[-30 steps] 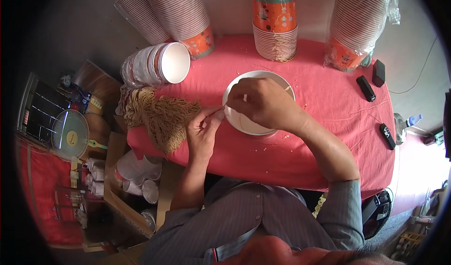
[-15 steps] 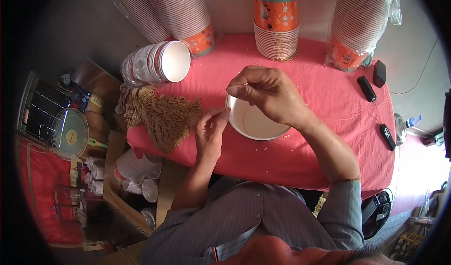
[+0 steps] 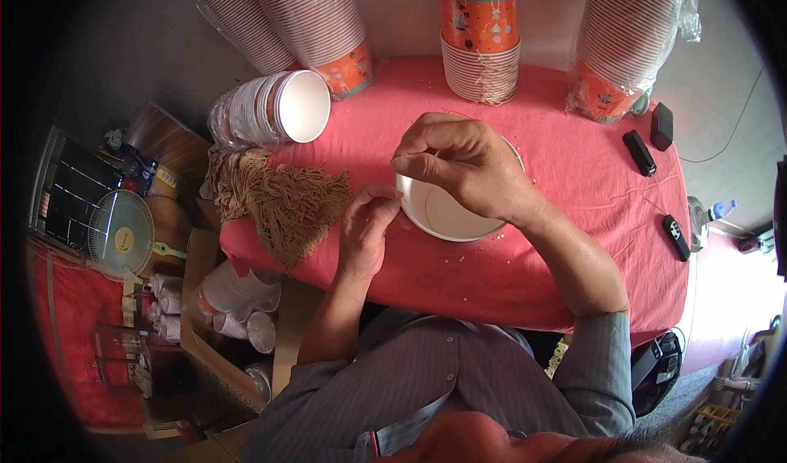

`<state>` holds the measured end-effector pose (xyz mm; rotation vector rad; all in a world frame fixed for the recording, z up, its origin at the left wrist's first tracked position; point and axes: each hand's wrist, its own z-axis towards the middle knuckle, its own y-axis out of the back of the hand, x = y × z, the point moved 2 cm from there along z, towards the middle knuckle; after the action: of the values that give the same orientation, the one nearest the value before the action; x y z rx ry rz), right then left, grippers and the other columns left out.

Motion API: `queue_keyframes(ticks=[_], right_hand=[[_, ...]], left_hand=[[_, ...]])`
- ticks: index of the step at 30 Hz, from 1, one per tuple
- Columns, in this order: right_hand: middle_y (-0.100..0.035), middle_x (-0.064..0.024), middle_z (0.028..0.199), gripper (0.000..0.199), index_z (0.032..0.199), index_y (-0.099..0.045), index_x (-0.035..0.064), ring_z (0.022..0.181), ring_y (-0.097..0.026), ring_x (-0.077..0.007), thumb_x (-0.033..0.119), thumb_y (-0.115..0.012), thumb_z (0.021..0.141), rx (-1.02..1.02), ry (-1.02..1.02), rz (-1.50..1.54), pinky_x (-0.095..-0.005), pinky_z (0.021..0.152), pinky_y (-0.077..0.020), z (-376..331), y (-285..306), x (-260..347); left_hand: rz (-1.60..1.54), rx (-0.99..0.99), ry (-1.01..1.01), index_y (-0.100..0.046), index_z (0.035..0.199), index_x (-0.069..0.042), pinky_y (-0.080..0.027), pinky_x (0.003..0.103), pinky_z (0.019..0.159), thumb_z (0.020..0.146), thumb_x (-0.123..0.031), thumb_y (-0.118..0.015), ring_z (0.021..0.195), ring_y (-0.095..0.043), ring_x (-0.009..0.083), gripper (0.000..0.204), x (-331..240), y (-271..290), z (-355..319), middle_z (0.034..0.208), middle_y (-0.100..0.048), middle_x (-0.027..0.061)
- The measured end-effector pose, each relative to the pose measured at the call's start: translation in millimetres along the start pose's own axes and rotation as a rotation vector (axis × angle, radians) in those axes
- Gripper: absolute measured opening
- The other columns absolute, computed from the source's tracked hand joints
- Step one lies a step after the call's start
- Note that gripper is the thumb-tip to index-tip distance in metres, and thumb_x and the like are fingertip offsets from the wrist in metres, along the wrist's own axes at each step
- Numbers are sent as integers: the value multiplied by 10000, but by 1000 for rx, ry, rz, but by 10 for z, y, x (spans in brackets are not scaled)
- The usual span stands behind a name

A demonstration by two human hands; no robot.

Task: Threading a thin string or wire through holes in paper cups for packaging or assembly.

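A white paper tub (image 3: 453, 219) stands on the red cloth in front of me, and a thin curved line shows inside it. Over its far left part is my right hand (image 3: 463, 164), thumb and forefinger pinched together; whatever is between them is too small to make out. My left hand (image 3: 366, 227) is at the tub's left rim, also pinched, its fingertips closed on something I cannot make out. Just left of that hand lies a bundle of tan strings (image 3: 299, 209), spread over the table's edge.
Stacked paper tubs (image 3: 305, 106) lie on their side at the back left. Orange printed tubs (image 3: 479, 24) stand upright at the far middle, with wrapped stacks (image 3: 627, 36) at the right. Several black devices (image 3: 639, 153) lie on the right. A cardboard box (image 3: 201, 299) sits below left.
My hands stay pinched at nearly the same places, with small shifts of the fingers. My right hand has moved slightly, showing more of the tub's far right rim.
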<state>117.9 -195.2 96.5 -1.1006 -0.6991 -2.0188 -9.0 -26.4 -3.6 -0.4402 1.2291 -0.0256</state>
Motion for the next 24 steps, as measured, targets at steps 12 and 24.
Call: queue_keyframes(ticks=[12, 24], right_hand=[[-805, -81, 903, 131, 1094, -784, 10, 843, -769, -170, 123, -745, 1040, 113, 1, -148, -332, 827, -603, -59, 61, 225], [-804, -81, 942, 130, 964, -811, 40, 861, -750, -284, 65, -861, 847, 333, 64, -579, -432, 805, -585, -132, 299, 397]], left_hand=[[925, 356, -536, -766, 1098, -57, -601, 391, 867, 906, -46, -866, 1047, -724, 271, 217, -427, 13, 170, 1091, -737, 105], [956, 33, -814, -712, 1124, -24, -575, 373, 789, 954, 91, -737, 908, -716, 292, 207, -536, 72, 396, 1013, -702, 134]])
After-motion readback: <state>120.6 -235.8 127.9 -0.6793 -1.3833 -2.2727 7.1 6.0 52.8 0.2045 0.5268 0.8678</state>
